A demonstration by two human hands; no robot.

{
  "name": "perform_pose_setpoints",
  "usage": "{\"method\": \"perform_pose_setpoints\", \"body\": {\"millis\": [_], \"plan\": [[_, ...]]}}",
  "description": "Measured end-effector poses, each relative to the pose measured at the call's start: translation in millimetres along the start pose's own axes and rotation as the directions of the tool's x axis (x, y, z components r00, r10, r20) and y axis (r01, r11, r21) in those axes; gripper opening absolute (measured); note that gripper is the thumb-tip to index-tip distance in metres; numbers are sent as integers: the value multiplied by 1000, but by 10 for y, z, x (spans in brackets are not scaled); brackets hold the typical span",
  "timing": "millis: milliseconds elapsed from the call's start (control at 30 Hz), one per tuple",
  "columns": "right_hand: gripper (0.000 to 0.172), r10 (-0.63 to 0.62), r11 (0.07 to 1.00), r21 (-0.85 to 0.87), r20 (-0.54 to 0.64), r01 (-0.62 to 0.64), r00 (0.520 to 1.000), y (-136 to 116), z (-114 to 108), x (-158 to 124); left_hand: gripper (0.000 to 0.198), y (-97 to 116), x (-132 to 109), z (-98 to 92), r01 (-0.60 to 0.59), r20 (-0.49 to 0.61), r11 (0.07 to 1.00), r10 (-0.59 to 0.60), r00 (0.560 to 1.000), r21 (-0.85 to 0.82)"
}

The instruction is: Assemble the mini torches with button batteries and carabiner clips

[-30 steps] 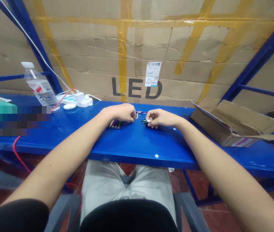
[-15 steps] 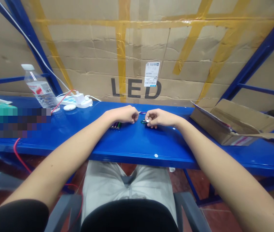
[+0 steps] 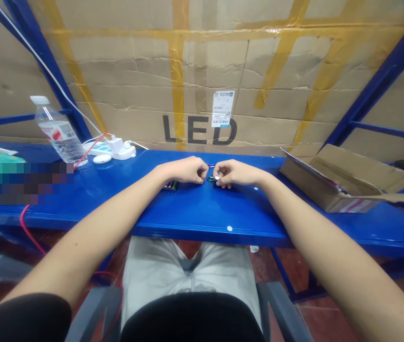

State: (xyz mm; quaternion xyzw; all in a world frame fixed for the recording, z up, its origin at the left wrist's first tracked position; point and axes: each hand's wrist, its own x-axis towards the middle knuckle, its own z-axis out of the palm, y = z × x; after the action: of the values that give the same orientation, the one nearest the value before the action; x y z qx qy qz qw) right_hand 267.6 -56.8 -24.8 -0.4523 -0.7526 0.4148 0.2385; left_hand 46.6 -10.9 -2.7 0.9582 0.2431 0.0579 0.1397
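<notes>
My right hand (image 3: 232, 173) is closed in a pinch just above the blue table (image 3: 202, 209). Between its thumb and fingers is a small round piece (image 3: 217, 177) with a pale face, and a green carabiner-like clip (image 3: 210, 179) sticks out to its left. My left hand (image 3: 194, 170) is curled, fingers bent inward; whatever they hold, if anything, is hidden. Between the hands, a little farther back, lies a thin purple-blue clip (image 3: 211, 166). Several slim dark and green tubes with silvery ends (image 3: 171, 185) lie side by side under my left wrist, partly covered.
An open cardboard box (image 3: 333, 185) stands on the right. To the left are a water bottle (image 3: 59, 133), a white power strip (image 3: 125, 151), a round white object (image 3: 102, 158) and a red cable (image 3: 27, 228). A large carton (image 3: 134, 85) rises behind the table.
Both hands stay nearly where they were. My left hand has shifted very slightly to the right, toward the right hand, which keeps its pinch on the small round piece.
</notes>
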Motion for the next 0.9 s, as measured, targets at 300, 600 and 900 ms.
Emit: {"method": "perform_pose_setpoints", "body": {"millis": [300, 600, 900], "plan": [[22, -6, 1000, -21, -1, 6, 1000, -1, 0, -11, 16, 158, -3, -46, -201, -285, 964, 146, 947, -173], [14, -22, 999, -46, 7, 22, 1000, -18, -1, -30, 7, 192, 81, 112, -305, -339, 952, 292, 894, 14], [15, -23, 999, -35, 5, 23, 1000, -8, 2, -25, 9, 181, 111, 173, -294, -330, 956, 273, 904, -16]]}}
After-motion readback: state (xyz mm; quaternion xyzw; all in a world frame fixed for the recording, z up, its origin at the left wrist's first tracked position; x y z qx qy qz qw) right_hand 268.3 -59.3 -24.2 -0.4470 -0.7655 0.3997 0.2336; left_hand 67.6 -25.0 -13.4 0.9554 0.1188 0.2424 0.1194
